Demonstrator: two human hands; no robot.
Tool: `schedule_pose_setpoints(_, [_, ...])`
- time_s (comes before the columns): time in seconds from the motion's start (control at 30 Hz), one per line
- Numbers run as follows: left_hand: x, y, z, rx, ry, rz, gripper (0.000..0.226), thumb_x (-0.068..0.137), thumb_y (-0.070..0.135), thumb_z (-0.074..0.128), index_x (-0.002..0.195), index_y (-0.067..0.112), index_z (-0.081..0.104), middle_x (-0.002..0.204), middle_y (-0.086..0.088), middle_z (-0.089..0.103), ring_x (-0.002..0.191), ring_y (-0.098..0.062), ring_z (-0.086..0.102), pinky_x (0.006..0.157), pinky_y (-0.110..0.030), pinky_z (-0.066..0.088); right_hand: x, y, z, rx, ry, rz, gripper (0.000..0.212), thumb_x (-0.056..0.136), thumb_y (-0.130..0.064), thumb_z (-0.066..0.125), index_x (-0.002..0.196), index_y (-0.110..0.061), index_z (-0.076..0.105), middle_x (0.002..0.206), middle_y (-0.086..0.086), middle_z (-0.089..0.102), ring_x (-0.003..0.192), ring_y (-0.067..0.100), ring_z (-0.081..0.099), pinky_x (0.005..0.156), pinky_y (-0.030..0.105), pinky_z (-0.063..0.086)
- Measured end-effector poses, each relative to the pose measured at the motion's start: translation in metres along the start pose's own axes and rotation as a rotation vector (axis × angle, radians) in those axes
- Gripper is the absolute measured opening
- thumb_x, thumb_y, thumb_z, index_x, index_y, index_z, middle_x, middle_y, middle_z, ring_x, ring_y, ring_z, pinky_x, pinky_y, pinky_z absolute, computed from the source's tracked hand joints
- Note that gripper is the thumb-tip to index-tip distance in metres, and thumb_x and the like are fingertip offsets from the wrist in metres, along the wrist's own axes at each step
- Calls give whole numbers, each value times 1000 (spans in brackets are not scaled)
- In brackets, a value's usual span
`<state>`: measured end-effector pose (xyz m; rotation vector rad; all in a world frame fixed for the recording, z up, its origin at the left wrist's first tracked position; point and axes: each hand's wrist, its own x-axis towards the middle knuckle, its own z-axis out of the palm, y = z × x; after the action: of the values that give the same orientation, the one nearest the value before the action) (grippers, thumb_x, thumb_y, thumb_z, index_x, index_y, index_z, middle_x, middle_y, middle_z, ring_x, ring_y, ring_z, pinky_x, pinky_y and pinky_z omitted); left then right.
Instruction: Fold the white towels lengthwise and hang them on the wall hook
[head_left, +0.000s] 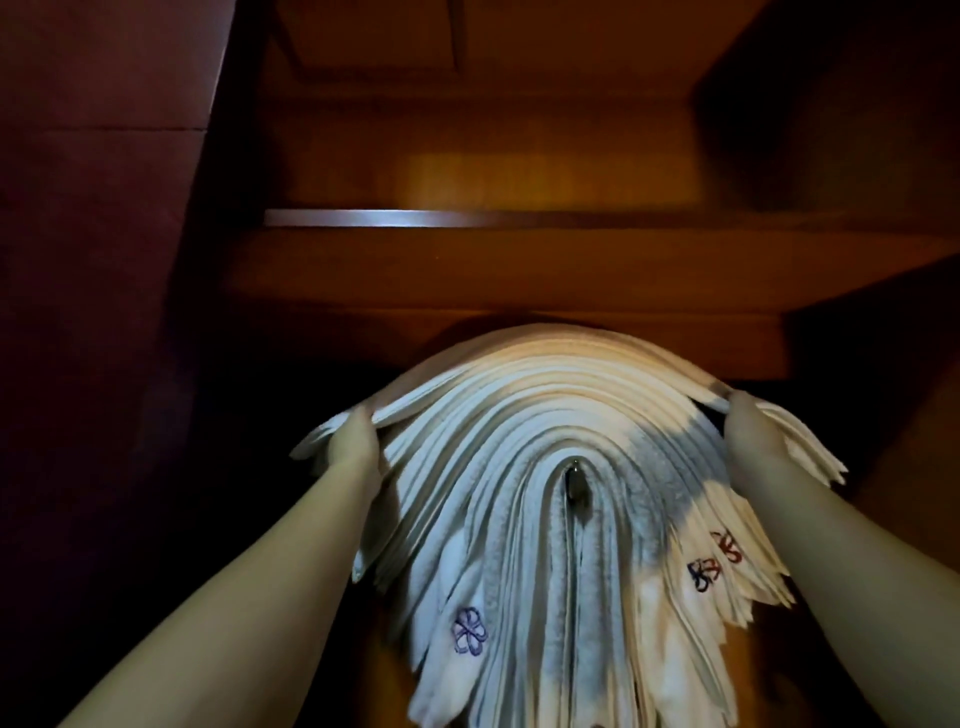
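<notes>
Several folded white towels (550, 415) drape in a thick arched stack over a small metal wall hook (575, 480), whose tip shows in the gap under the innermost fold. Some towel ends carry embroidered flower marks (469, 630). My left hand (353, 441) grips the left end of the topmost towel. On the other side my right hand (753, 431) pinches the same towel's right end. Both forearms reach up from the bottom corners. The top towel lies spread over the stack.
Dark brown wooden panelling (519, 270) rises behind the towels, with a shiny horizontal strip (395, 218) above. A dark reddish wall (93, 260) stands at the left. The scene is dim, and the area below the towels is in shadow.
</notes>
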<state>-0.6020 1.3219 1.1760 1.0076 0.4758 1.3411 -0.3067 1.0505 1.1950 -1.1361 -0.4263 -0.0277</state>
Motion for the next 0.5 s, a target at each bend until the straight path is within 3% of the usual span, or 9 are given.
schedule_pose_setpoints(0.07, [8, -11, -15, 79, 12, -5, 30, 96, 35, 55, 112, 11, 64, 105, -7, 66, 95, -24, 63, 89, -36, 51, -8, 4, -4, 52, -35, 11, 45, 88, -53, 55, 112, -17, 66, 102, 10, 68, 97, 27, 64, 82, 35, 52])
schedule_pose_setpoints(0.17, [11, -31, -27, 88, -56, -16, 41, 95, 34, 59, 128, 11, 61, 119, -7, 67, 99, -23, 64, 87, -37, 55, 19, 23, -17, 7, -4, 21, 81, 54, -72, 64, 115, -19, 67, 108, 11, 71, 95, 29, 68, 91, 44, 54])
schedule_pose_setpoints(0.2, [9, -35, -28, 72, -62, -28, 44, 94, 35, 61, 131, 11, 60, 123, -9, 66, 100, -24, 64, 87, -37, 56, 20, 28, -20, 13, -30, 62, 86, 53, -74, 63, 118, -18, 67, 114, 12, 70, 99, 30, 67, 96, 46, 52])
schedule_pose_setpoints(0.3, [-7, -40, -27, 17, 85, -60, 67, 85, 55, 69, 131, 6, 59, 126, -11, 65, 107, -30, 63, 91, -42, 54, 14, 31, -15, -37, -74, 102, 84, 73, -77, 58, 132, -17, 60, 130, 9, 61, 120, 31, 58, 110, 48, 42])
schedule_pose_setpoints(0.4, [-10, -45, -33, 183, 210, -34, 97, 62, 87, 62, 114, 5, 62, 113, -10, 65, 101, -35, 62, 88, -43, 51, -2, 27, -15, -217, 4, 51, 107, 67, -93, 40, 138, -15, 56, 139, 13, 56, 123, 33, 56, 111, 49, 40])
schedule_pose_setpoints(0.47, [-10, -52, -38, 251, 179, -88, 121, 48, 103, 43, 121, 8, 63, 121, -13, 65, 106, -39, 62, 92, -48, 51, -10, 26, -20, -339, 7, -2, 92, 83, -81, 28, 141, -14, 52, 142, 16, 53, 127, 36, 52, 112, 48, 38])
schedule_pose_setpoints(0.5, [-21, -50, -39, 271, 150, -104, 117, 56, 101, 40, 125, 9, 61, 125, -14, 63, 111, -40, 60, 92, -47, 51, -12, 26, -21, -402, 8, -15, 83, 88, -73, 26, 142, -15, 50, 143, 15, 52, 129, 35, 50, 112, 48, 37])
